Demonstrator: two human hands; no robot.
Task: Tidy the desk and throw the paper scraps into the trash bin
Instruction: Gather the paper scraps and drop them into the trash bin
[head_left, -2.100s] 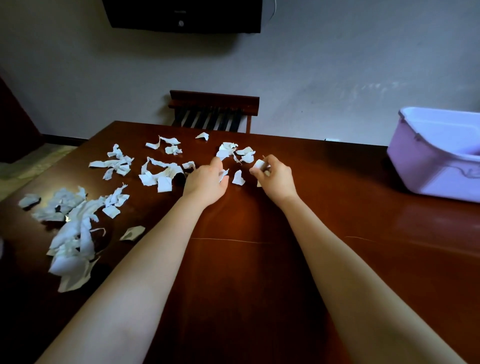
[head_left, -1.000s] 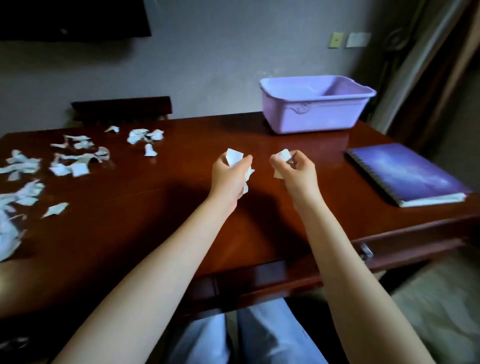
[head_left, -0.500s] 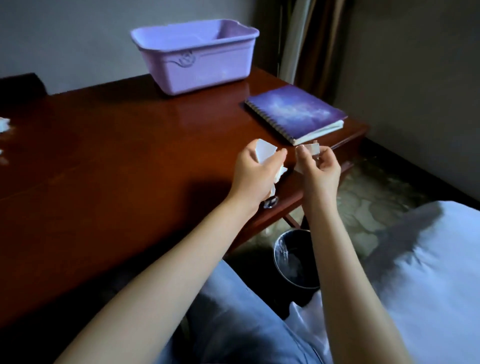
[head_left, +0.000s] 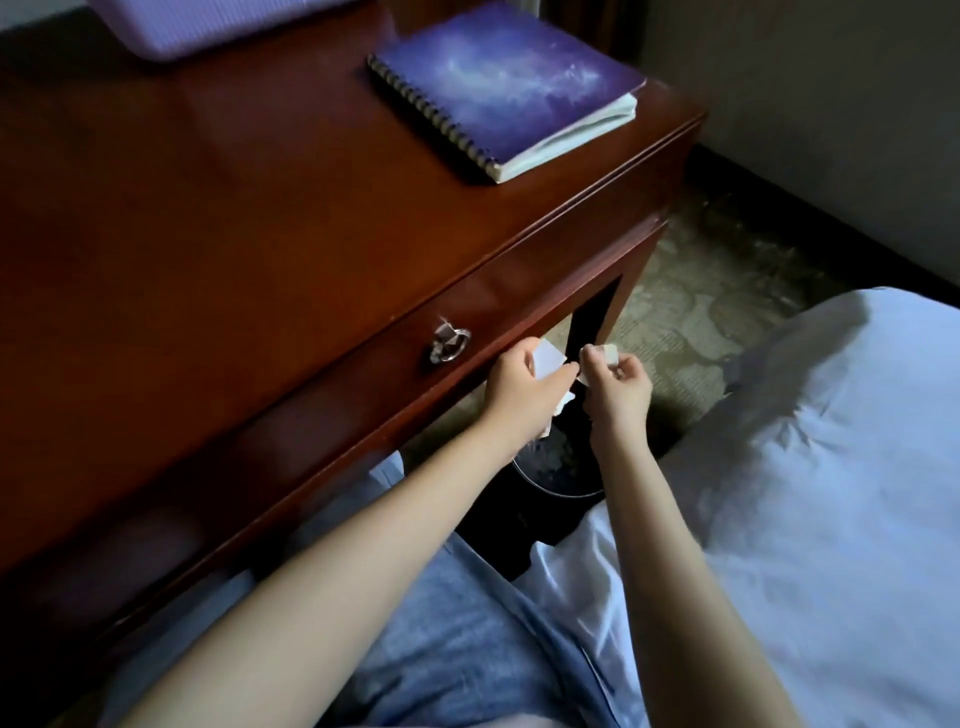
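Note:
My left hand (head_left: 519, 391) is closed around white paper scraps (head_left: 548, 359), with more scraps poking out below the palm. My right hand (head_left: 618, 387) pinches another small white scrap (head_left: 605, 354) between thumb and fingers. Both hands hover side by side just past the desk's front edge, directly above the dark trash bin (head_left: 553, 470) on the floor, which my forearms partly hide. The reddish-brown desk (head_left: 234, 218) fills the upper left; the scraps left on it are out of view.
A purple spiral notebook (head_left: 504, 83) lies near the desk's right corner. A lilac plastic tub (head_left: 208, 21) sits at the top edge. A drawer with a metal ring pull (head_left: 448, 347) faces me. A white bed cover (head_left: 831, 493) is on the right, my jeans below.
My view swung right and down from the desk top to the floor. Both hands carried their scraps off the desk edge and lowered over the trash bin.

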